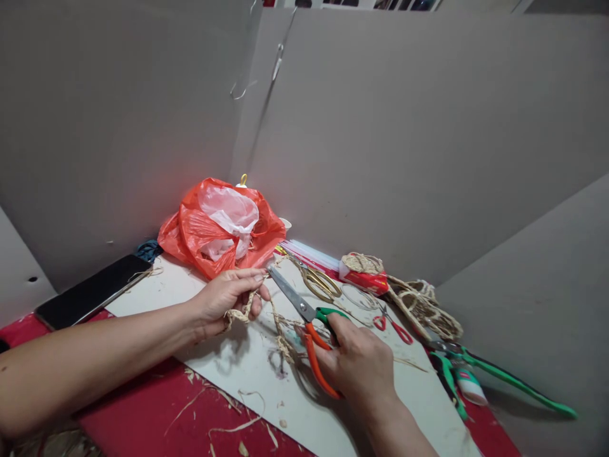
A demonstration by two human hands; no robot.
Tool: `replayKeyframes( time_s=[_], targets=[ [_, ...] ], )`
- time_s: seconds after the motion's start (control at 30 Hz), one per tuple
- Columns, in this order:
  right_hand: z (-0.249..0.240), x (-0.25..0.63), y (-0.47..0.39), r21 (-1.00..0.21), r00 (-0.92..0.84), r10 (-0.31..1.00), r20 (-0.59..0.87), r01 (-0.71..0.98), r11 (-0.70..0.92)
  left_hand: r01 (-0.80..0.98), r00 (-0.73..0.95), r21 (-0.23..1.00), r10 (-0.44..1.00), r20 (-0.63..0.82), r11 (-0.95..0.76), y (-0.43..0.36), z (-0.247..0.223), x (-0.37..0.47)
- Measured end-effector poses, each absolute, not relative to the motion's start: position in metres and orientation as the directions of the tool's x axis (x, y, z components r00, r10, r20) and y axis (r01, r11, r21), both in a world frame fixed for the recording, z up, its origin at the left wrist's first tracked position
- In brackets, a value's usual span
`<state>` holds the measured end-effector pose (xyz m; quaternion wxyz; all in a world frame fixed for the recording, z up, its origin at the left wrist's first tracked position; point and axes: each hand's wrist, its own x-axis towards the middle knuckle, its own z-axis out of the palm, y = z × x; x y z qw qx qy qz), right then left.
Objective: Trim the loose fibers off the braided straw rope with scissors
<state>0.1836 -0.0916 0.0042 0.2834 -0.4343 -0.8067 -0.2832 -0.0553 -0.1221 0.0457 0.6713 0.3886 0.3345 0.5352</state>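
Note:
A braided straw cord (242,312) is pinched in my left hand (228,301), over the white board. Part of the cord hangs in a loop below the fingers, and another length trails down to the right. My right hand (354,352) is wrapped round scissors (292,295) with one orange and one green handle. The blades point up and left, with their tips beside my left fingertips. They look closed or nearly closed.
A red plastic bag (204,235) stands behind my hands on the white board (409,406). A black tablet-like slab (95,289) lies left. Golden scissors (321,284), small red scissors (394,324), coiled straw cord (423,308) and green-handled pliers (514,381) lie right. Grey panels enclose the table.

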Motion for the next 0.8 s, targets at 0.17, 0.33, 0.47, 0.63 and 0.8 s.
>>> replayKeyframes(
  time_s=[0.17,0.33,0.47,0.63,0.8],
  targets=[
    [0.003,0.183,-0.092,0.225,-0.460,0.542,0.703,0.867,0.444,-0.478,0.174,0.870,0.984,-0.043,0.122,-0.121,0.045,-0.056],
    [0.002,0.183,-0.090,0.214,-0.465,0.521,0.716,0.856,0.470,-0.502,0.179,0.856,0.983,-0.042,0.128,-0.119,0.045,-0.058],
    [0.001,0.185,-0.089,0.069,-0.368,0.563,0.740,0.874,0.481,-0.514,0.194,0.844,0.979,-0.058,0.152,-0.120,0.050,-0.059],
    [0.002,0.189,-0.089,-0.003,-0.316,0.561,0.765,0.869,0.494,-0.518,0.175,0.841,0.982,-0.075,0.157,-0.119,0.049,-0.058],
    [0.004,0.190,-0.089,0.033,-0.350,0.531,0.772,0.855,0.517,-0.487,0.153,0.866,0.987,-0.043,0.113,-0.113,0.039,-0.060]
  ],
)
